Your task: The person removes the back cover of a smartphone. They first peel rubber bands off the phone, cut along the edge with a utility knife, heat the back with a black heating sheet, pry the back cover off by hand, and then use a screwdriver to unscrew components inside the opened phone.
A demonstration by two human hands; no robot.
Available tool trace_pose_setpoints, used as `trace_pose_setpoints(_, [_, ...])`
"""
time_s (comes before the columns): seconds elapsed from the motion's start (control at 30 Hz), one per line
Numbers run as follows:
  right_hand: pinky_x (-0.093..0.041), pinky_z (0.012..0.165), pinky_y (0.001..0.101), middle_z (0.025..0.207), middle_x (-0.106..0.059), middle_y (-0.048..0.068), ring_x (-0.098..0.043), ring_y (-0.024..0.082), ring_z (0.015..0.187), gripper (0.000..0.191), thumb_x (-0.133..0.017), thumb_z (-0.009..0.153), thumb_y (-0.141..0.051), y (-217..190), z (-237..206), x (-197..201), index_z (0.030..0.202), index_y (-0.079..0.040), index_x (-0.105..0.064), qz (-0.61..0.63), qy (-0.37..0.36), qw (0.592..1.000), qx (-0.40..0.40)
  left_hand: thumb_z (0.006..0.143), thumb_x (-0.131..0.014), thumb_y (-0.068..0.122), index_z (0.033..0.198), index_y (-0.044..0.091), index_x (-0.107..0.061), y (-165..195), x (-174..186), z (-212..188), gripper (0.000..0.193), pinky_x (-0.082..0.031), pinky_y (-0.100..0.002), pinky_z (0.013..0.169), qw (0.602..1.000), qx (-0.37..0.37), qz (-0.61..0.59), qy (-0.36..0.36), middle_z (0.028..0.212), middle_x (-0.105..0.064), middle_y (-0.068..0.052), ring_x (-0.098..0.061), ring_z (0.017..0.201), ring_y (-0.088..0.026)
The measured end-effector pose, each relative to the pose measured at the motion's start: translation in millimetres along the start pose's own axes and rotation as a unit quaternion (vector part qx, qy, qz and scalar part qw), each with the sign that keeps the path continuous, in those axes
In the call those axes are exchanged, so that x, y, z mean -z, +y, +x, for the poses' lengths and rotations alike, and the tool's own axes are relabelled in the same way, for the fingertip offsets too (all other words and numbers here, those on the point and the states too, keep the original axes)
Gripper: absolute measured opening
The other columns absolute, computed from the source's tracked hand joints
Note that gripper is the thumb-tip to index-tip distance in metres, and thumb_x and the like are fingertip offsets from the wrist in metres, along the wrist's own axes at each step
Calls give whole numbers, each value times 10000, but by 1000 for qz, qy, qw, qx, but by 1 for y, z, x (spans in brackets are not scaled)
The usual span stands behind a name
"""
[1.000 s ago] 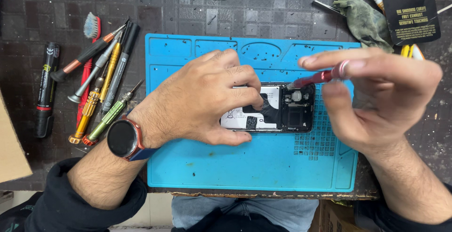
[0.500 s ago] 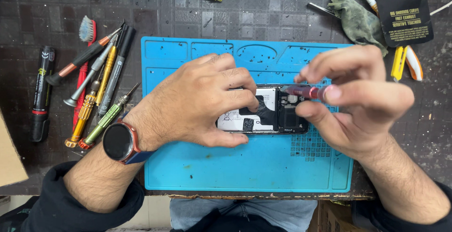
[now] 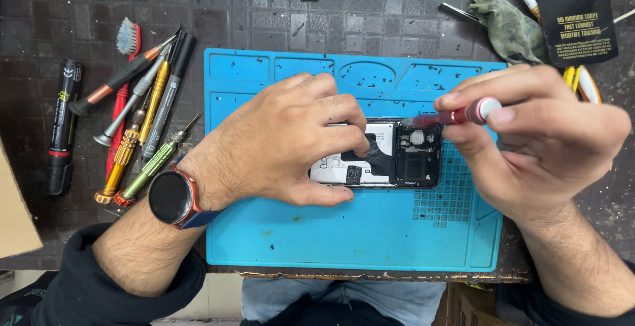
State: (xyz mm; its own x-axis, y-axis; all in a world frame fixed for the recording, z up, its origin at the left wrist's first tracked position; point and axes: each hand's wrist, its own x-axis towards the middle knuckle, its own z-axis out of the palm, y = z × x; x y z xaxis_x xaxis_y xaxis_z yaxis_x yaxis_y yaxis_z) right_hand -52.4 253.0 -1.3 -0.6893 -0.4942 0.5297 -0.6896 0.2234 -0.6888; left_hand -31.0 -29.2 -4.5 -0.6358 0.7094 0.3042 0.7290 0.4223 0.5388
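**Opened phone under screwdriver on blue mat**

At far left, a row of precision screwdrivers (image 3: 142, 134) and a black marker (image 3: 63, 124) lie on the dark bench, well apart from the work. The blue mat (image 3: 344, 246) sits centre.

The left hand (image 3: 284, 144) lies flat and palm-down over the left part of the opened phone (image 3: 390, 157), fingers curled at its near edge, pinning it to the mat without gripping it. A round watch (image 3: 170, 197) is on that wrist.

The phone lies on the mat's middle, back cover off. Its long axis runs left to right, with the camera end pointing right.

The right hand (image 3: 536, 147) is closed in a pinch round a red screwdriver (image 3: 456, 115), thumb and fingers on the handle. The shaft slants down and left, with the tip at the phone's upper right corner.

Risks, as judged: the slanted tip could slip off a screw head and score the board — pressure off the screw's axis would cause it. A loosened screw could roll off among the mat's pits.

At upper right lie a grey-green cloth (image 3: 512, 25) and a black packet (image 3: 575, 15).
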Motion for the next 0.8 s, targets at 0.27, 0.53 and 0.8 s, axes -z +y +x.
trace_pose_setpoints(0.27, [-680,830,439,1046,-590,226,-730,325,931,448,-733,914,15,8,3,2,1166,-39,-367,7,-19,999,45,738,-842,438,967,130,-712,-1,0,0,405,-494,-410,854,1000,2,4,-6,1043,-637,0,-573,968,-251])
trace_pose_setpoints(0.53, [-650,882,435,1076,-589,222,-744,317,980,347,-606,974,116,0,4,2,1190,35,-347,36,-15,999,-3,730,-841,435,977,144,-716,0,0,0,402,-491,-409,852,1000,4,7,-7,1047,-638,11,-571,975,-248])
trace_pose_setpoints(0.8, [-655,879,412,1074,-590,195,-754,291,959,456,-695,1016,86,3,2,4,1254,-46,-328,36,-12,999,-10,739,-842,439,992,141,-714,0,0,-1,410,-486,-409,850,1000,3,5,-7,1048,-632,10,-563,964,-250])
